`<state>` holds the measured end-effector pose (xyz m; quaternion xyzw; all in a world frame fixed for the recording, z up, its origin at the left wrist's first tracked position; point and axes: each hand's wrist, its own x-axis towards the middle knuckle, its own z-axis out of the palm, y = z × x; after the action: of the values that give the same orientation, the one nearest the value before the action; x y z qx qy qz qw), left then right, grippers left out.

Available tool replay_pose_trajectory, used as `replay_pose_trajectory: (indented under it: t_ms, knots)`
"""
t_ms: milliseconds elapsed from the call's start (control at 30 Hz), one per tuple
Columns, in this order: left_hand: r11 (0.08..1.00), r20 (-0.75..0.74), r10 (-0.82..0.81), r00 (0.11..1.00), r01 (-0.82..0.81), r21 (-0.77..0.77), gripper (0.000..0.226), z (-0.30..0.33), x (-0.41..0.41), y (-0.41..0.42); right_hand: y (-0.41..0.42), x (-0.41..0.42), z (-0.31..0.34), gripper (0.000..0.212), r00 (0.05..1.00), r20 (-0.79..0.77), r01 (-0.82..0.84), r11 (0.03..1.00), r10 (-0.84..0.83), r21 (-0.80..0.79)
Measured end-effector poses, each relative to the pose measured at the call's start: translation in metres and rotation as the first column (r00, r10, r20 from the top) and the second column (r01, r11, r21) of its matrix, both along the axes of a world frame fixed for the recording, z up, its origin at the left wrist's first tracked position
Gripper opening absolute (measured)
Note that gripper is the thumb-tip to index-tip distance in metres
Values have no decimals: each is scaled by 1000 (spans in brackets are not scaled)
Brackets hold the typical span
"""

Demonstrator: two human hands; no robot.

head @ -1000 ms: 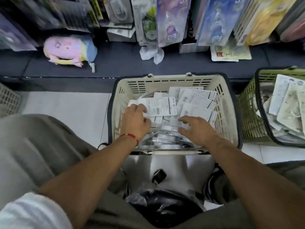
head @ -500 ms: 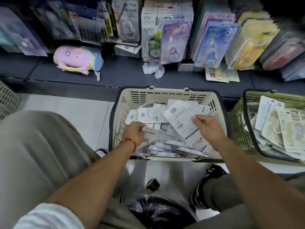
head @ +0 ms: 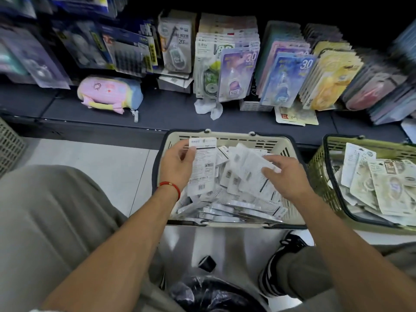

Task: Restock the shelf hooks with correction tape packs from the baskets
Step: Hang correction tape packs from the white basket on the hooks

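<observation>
A beige basket (head: 290, 199) on the floor in front of me is full of white correction tape packs lying back side up. My left hand (head: 177, 163) holds one pack (head: 202, 167) upright above the basket's left side, its printed back facing me. My right hand (head: 286, 176) is over the right side of the basket, fingers closed on another white pack (head: 254, 172) that is blurred. Above, the shelf hooks carry rows of hanging packs (head: 236, 70), purple, blue and yellow.
A green basket (head: 319, 176) with more packs stands to the right, touching the beige one. A pastel pouch (head: 110, 93) and crumpled paper (head: 208, 108) lie on the dark shelf base. A grey crate (head: 9, 145) is at far left. My knees flank the basket.
My left hand has lifted a pack out of the basket and raised it upright. My right hand has moved right and lower with its pack. The view has tilted up toward the shelf.
</observation>
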<state>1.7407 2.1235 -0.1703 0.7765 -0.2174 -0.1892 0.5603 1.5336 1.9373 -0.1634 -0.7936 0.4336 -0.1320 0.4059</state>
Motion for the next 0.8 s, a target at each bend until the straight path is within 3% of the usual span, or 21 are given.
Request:
replay_pose_trajectory:
  t_ms: [100, 200, 333, 467, 533, 633, 700, 733, 800]
  knots:
    - [997, 194, -60, 979, 48, 65, 24, 7, -9, -1, 7, 3, 10, 18, 973, -131, -204, 973, 189, -109]
    - [988, 267, -85, 960, 47, 145, 27, 9, -10, -3, 14, 7, 18, 11, 939, -167, -318, 944, 301, -83]
    - [956, -17, -281, 959, 282, 77, 20, 6, -14, -9, 21, 19, 27, 24, 938, -46, -347, 935, 344, -78]
    - [863, -278, -504, 817, 490, -125, 23, 0, -28, -11, 29, 27, 24, 37, 957, -2, -286, 936, 292, -206]
    - [831, -319, -555, 768, 532, -165, 44, -1, -31, -11, 33, 29, 20, 47, 965, 29, -243, 929, 261, -281]
    - [904, -219, -426, 878, 423, -63, 61, -4, -32, -16, 41, 34, 14, 63, 999, -7, -46, 951, 46, -307]
    - [961, -48, -261, 964, 264, 86, 63, -6, -36, -19, 49, 39, 13, 62, 990, -82, 102, 990, -110, -99]
    - [968, 25, -204, 979, 198, 157, 62, -6, -40, -19, 54, 41, 13, 65, 986, -81, 158, 978, -148, 137]
    - [959, 97, -197, 976, 171, 227, 55, -6, -49, -17, 64, 47, 10, 67, 980, 31, 136, 779, -195, 612]
